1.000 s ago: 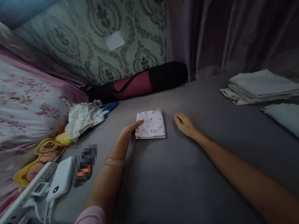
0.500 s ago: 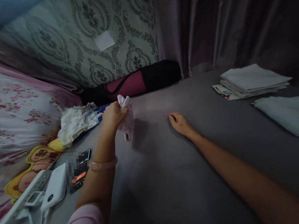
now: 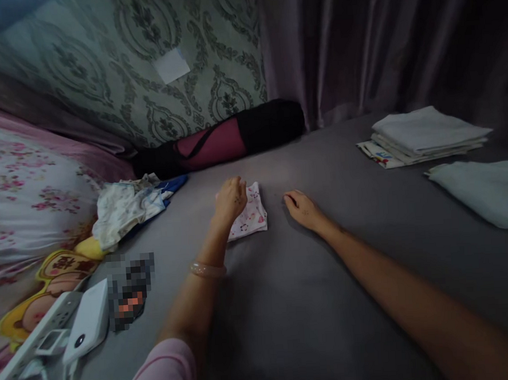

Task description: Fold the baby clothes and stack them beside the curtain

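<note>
The left hand (image 3: 231, 198) clenches the cloth (image 3: 252, 216) at its 10 o'clock corner; the right hand (image 3: 300, 207), at 3 o'clock, lies slack, empty. Keep folds squared.

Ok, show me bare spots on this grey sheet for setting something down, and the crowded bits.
Free: the grey sheet between both forearms; the stretch from the right hand to the pale folded cloth; the strip between the printed cloth and the rolled bag. Crowded: the left edge, with crumpled clothes, phone and charger, plus the folded stack far right.
</note>
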Motion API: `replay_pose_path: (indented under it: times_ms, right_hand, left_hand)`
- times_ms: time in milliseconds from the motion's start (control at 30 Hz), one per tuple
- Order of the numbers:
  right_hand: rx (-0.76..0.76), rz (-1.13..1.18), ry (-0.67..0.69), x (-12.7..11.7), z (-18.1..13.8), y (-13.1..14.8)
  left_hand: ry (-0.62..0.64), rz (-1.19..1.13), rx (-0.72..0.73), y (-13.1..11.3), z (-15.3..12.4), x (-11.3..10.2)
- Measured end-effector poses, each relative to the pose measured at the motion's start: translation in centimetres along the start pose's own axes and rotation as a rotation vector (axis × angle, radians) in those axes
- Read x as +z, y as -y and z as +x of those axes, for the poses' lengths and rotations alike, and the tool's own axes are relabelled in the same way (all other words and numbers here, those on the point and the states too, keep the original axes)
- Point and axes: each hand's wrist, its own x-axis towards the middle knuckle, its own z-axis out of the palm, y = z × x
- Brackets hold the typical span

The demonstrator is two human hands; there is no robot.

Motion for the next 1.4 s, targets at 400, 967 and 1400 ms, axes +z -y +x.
replay_pose_path:
  times_ms: [400,967,1400]
  right_hand:
    - [-0.01,-0.055,0.048,-0.1,0.0,0.1]
    - [-0.033,-0.035,0.069,-0.4,0.0,0.2]
    - [-0.071,-0.045,0.082,-0.3,-0.1,-0.1]
  left_hand:
    - [0.253,0.176,0.13,-1.6,-2.2,5.0]
    - [0.299,0.041,0.164,-0.5,1.2,4.6]
    - [0.195,-0.008,-0.129,4.4,-1.3,4.4]
